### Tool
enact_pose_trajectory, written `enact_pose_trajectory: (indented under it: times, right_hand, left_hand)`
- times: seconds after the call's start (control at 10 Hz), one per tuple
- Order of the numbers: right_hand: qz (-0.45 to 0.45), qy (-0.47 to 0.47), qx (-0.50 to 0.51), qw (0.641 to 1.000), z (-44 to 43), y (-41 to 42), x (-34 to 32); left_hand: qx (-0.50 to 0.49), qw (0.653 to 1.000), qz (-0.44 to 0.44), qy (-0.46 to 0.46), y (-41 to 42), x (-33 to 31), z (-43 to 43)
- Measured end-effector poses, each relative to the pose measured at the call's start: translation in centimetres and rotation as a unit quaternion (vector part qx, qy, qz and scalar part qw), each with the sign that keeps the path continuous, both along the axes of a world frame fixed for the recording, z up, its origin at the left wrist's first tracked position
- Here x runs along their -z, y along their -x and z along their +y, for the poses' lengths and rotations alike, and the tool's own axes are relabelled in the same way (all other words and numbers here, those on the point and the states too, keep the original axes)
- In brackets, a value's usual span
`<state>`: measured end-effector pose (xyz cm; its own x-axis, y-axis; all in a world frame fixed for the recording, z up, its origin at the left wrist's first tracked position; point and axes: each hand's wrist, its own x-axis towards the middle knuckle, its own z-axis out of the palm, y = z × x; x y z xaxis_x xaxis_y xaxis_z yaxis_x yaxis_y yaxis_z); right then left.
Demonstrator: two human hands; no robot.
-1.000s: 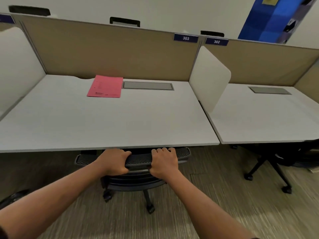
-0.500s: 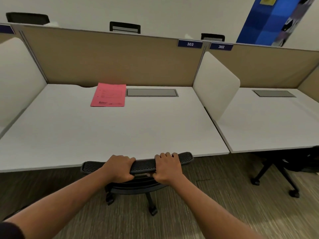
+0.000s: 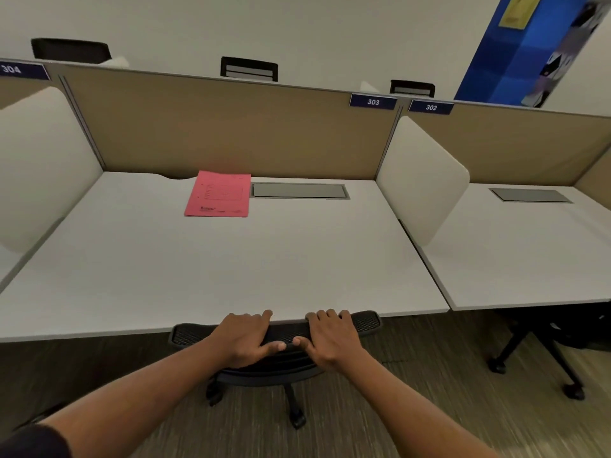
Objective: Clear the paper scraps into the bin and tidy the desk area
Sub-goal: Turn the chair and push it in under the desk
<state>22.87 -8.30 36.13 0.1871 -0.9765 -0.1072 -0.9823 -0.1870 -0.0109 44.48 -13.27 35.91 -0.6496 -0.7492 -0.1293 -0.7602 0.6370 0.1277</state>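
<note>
Left hand (image 3: 243, 335) and right hand (image 3: 332, 337) grip the chair back (image 3: 284, 332) under the desk (image 3: 198, 259)

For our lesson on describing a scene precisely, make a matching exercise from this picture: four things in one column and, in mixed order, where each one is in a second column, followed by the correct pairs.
Things:
1. Pink folder
2. Chair back
3. Sign 303
4. Grey hatch

Places:
A. under both hands, at the desk's near edge
B. set in the desk, right of the folder
C. on the divider's top right corner
D. flat on the desk, near the divider

Pairs: 1-D, 2-A, 3-C, 4-B
</note>
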Motion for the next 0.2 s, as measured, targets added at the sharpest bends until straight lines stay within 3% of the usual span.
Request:
enact_pose_trajectory:
  times: [0.1,0.2]
  right_hand:
    - [-0.016,-0.027,0.029,0.999,-0.6,0.3,-0.7]
    - [-0.025,0.003,0.053,0.998,-2.5,0.4,-3.4]
  left_hand:
    - [-0.036,0.999,-0.001,-0.002,-0.1,-0.3,0.0]
    - [-0.086,0.995,-0.005,0.046,0.5,-1.9,-0.8]
